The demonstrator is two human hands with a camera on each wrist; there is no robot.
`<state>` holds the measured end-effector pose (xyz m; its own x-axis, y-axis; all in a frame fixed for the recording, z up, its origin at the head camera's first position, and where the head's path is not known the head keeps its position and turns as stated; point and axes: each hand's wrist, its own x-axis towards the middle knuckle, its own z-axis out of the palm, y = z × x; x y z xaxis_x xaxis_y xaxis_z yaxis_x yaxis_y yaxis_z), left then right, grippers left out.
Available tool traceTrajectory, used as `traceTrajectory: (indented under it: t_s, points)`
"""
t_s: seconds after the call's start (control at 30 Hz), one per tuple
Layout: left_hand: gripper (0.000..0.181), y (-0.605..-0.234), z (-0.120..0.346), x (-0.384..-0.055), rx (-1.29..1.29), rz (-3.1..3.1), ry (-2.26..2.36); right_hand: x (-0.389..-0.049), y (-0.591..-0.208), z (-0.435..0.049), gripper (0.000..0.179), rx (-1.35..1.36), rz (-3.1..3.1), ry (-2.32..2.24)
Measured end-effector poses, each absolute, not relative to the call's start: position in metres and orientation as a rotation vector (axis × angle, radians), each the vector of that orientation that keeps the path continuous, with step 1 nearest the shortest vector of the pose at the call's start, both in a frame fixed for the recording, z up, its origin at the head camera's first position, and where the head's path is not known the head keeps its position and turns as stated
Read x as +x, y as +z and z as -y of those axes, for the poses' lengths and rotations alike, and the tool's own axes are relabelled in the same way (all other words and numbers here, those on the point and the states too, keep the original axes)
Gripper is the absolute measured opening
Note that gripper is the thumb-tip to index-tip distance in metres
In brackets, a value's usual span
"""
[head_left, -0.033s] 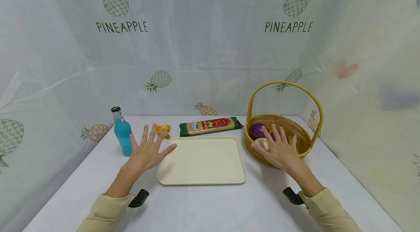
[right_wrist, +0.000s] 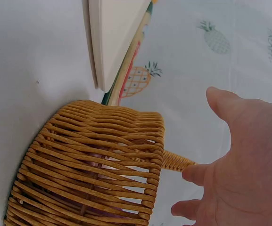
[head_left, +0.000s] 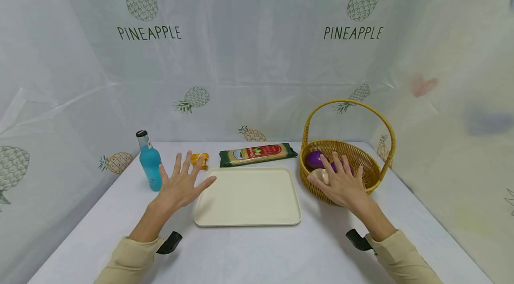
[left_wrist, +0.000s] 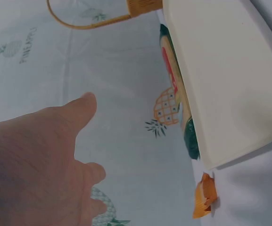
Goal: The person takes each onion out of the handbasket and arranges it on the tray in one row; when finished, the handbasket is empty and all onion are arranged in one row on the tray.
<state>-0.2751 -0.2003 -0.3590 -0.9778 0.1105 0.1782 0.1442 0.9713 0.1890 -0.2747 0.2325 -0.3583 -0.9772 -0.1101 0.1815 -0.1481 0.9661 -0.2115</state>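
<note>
My left hand (head_left: 180, 188) hovers with fingers spread, holding nothing, between a bottle (head_left: 150, 165) of blue drink and the left edge of a cream rectangular tray (head_left: 249, 199). Beyond its fingertips lies a small orange wrapped packet (head_left: 205, 157). My right hand (head_left: 344, 189), fingers also spread and holding nothing, overlaps the front of a wicker basket (head_left: 371, 161) in the head view. Inside the basket are a shiny purple thing (head_left: 314, 159), another purple one partly behind my fingers, and a pale rounded thing (head_left: 320, 176). The right wrist view shows the basket's woven side (right_wrist: 88, 160) beside that hand.
A green-ended pack of spaghetti (head_left: 259, 154) lies behind the tray. The basket's tall arched handle (head_left: 349, 101) rises on the right. A pineapple-print sheet (head_left: 253, 65) hangs behind the white-covered table (head_left: 257, 257) and along both sides.
</note>
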Motion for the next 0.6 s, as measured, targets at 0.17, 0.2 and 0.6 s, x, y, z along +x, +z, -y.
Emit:
traceTrajectory:
  t_s: [0.17,0.2,0.6]
  points:
    - [0.090,-0.3598,0.1995,-0.2756,-0.203,2.951,-0.296,-0.2727,-0.3600,-0.2343,0.090,0.195,2.941,0.325]
    - [0.090,-0.3598,0.1994,-0.2758,-0.205,2.953,-0.290,-0.2724,-0.3604,-0.2349,0.090,0.196,2.941,0.326]
    - [0.090,-0.3601,0.2000,-0.2730,-0.225,2.947,-0.304,-0.2707,-0.3601,-0.2375,0.088,0.232,2.927,0.354]
